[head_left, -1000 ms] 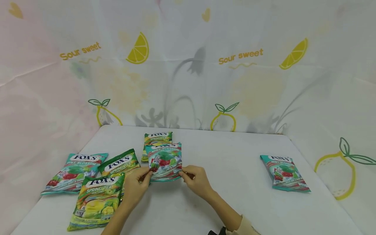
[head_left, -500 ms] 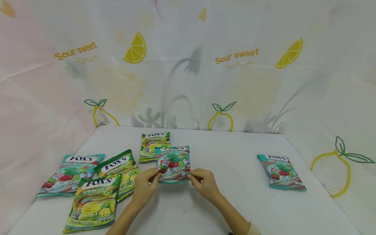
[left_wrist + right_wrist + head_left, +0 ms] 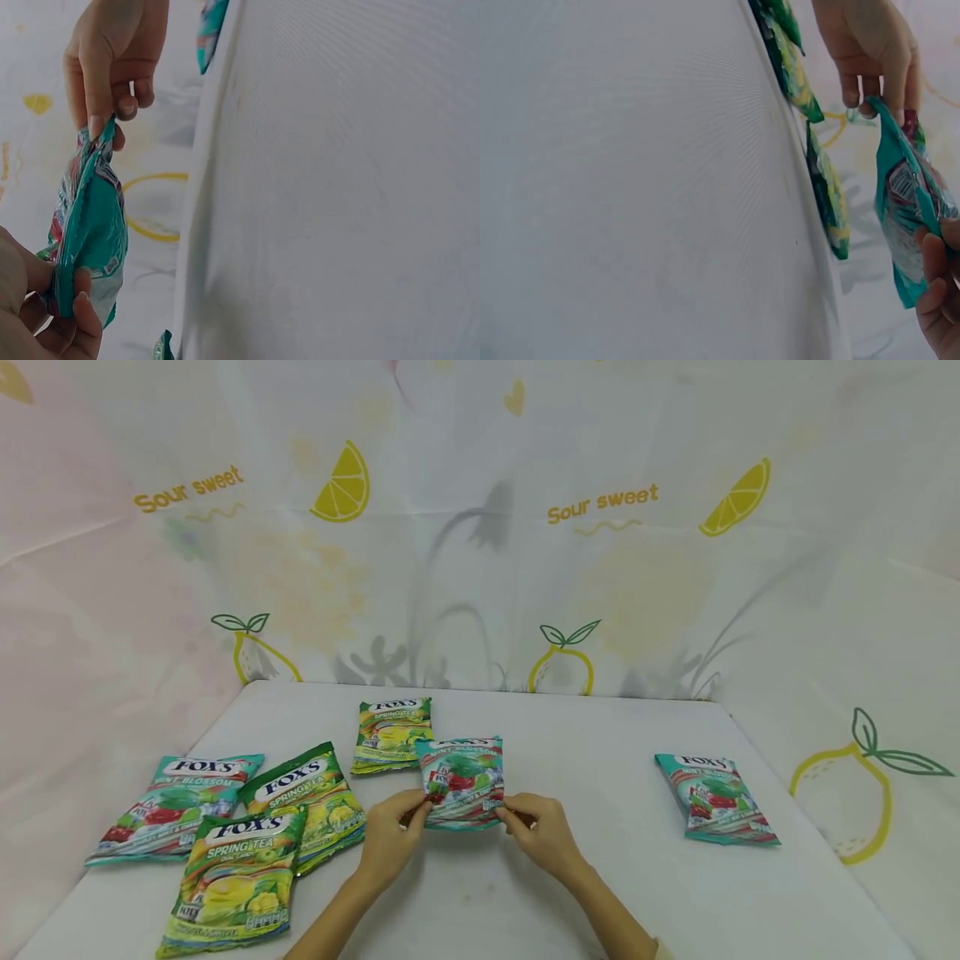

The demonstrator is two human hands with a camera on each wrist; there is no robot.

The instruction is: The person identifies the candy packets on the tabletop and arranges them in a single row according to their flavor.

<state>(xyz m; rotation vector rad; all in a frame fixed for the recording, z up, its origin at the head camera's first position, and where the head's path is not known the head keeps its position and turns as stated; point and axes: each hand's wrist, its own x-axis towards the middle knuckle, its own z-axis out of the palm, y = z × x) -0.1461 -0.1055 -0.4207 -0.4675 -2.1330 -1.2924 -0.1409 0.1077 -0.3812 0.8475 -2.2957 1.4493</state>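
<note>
A teal Mint Blossom candy bag [image 3: 462, 781] is held up over the middle of the table, its front toward the head camera. My left hand [image 3: 393, 835] pinches its lower left corner between thumb and fingers. At the lower right corner my right hand [image 3: 542, 833] pinches it the same way. Both wrist views show the candy bag [image 3: 97, 221] [image 3: 904, 195] off the table, stretched between the two hands. Just behind it on the left lies a green Spring Tea candy bag [image 3: 392, 735].
Two more Spring Tea bags [image 3: 236, 885] [image 3: 311, 806] overlap at the left, beside another Mint Blossom bag [image 3: 176, 806]. Far to the right lies a single Mint Blossom bag [image 3: 720, 800]. The white table [image 3: 600, 760] meets a printed cloth backdrop [image 3: 465, 568] behind.
Both hands have carried the Mint Blossom bag to the right, uncovering more of the Spring Tea bag behind it. The head view has shifted slightly. The bags on the table stay put.
</note>
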